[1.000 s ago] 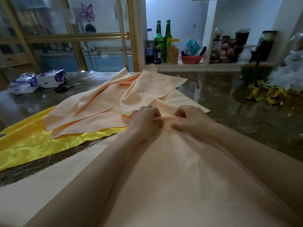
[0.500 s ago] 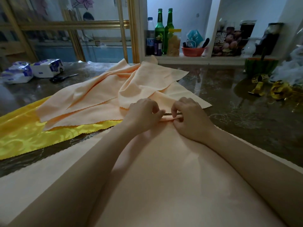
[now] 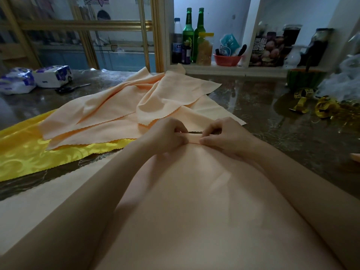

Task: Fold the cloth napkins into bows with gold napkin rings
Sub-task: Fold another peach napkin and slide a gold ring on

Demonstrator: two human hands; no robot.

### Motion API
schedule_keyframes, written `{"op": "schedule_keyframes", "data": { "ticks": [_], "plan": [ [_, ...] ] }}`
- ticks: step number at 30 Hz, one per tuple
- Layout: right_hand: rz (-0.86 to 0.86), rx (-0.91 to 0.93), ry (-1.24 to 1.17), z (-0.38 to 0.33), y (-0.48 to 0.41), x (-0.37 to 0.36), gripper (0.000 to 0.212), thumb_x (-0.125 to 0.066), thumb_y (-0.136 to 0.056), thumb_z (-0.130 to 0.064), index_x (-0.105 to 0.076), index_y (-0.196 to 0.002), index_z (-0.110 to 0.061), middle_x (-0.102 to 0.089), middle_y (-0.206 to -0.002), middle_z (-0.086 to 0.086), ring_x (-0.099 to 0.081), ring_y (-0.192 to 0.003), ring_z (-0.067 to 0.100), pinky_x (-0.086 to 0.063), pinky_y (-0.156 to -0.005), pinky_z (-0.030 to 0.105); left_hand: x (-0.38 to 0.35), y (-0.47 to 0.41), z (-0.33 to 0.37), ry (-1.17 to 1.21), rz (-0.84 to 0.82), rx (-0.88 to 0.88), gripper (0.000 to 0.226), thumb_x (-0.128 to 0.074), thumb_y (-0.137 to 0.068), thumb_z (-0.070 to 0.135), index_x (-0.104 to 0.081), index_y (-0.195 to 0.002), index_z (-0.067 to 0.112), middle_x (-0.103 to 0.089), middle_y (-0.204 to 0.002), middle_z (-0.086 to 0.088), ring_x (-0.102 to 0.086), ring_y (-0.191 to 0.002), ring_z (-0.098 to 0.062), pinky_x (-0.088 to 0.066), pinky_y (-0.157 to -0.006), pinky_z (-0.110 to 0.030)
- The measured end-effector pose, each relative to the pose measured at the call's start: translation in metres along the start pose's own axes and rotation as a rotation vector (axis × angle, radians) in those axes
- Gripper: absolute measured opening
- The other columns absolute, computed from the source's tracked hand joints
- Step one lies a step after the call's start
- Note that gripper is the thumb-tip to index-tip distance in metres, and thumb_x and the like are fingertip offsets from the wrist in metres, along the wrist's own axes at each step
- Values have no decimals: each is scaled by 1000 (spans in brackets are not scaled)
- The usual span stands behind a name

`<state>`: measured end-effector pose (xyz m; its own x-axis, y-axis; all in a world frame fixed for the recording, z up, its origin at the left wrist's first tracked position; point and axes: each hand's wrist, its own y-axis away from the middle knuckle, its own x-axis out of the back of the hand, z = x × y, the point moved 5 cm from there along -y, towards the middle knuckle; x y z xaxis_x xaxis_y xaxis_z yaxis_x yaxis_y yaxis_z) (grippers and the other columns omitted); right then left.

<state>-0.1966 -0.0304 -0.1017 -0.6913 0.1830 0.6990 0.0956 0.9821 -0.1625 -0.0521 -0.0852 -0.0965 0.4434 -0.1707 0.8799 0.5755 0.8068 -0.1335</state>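
A peach cloth napkin lies spread between my forearms, reaching from the near edge of the view to my hands. My left hand and my right hand sit side by side at its far corner, and each pinches a narrow folded strip of the cloth between thumb and fingers. Beyond my hands lies a loose pile of more peach napkins on top of a yellow patterned cloth. Gold napkin rings lie at the far right of the table.
The dark marble table carries scissors and two tissue packs at the far left. A green melon-shaped pot stands at the far right. Bottles and jars fill a shelf behind the table.
My hands have folded the napkin's far corner into a narrow strip and moved a little apart along it. The view has tilted slightly downward.
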Motion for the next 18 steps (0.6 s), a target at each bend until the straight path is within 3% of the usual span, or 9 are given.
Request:
{"op": "schedule_keyframes", "data": {
  "ticks": [2, 5, 9, 11, 14, 18],
  "plan": [
    [5, 7, 24, 0, -3, 2, 16, -76, -73, -16, -61, -73, -22, -59, -79, -5, -54, -78, 11, -43, -70, 24, 2, 1, -2, 42, -9, 38, 18, -64, -86, 31, -69, -98, 19, -60, -87, 6, -53, -80, -11, -44, -69, -24],
    [-20, -28, 59, 2, -5, 2, 20, -75, -75, -21, -60, -88, -19, -55, -83, -8, -53, -80, 9, -40, -72, 22, 2, 1, -2, 53, -4, 42, 21, -59, -90, 34, -70, -98, 18, -58, -83, 7, -52, -76, -9, -42, -66, -16],
    [45, -36, 73, -1, -1, 1, 6, -68, -77, -19, -62, -79, -21, -57, -78, -10, -54, -81, 11, -40, -64, 20, 1, 0, -1, 24, 30, 17, 17, -60, -90, 25, -69, -101, 15, -55, -85, 6, -50, -78, -10, -40, -64, -17],
    [105, -10, 132, -5, 1, -1, 9, -64, -78, -17, -58, -74, -22, -56, -75, -9, -55, -81, 13, -43, -65, 22, 1, 1, -2, 14, 69, 4, 16, -61, -89, 24, -70, -100, 15, -56, -88, 6, -51, -84, -12, -42, -70, -23],
    [148, 87, 257, -12, 3, -4, 11, -61, -77, -14, -52, -77, -21, -53, -80, -5, -52, -85, 18, -43, -82, 33, -1, 1, 1, -72, 102, -32, 15, -59, -90, 24, -70, -98, 17, -54, -91, 7, -52, -91, -15, -44, -87, -33],
    [138, 179, 444, -17, 6, -7, 13, -58, -79, -16, -46, -80, -20, -47, -85, -3, -40, -86, 16, -31, -83, 29, 3, 4, 5, -84, 112, -56, 10, -60, -87, 22, -68, -92, 18, -56, -91, 3, -55, -92, -20, -46, -86, -39]
  ]
}}
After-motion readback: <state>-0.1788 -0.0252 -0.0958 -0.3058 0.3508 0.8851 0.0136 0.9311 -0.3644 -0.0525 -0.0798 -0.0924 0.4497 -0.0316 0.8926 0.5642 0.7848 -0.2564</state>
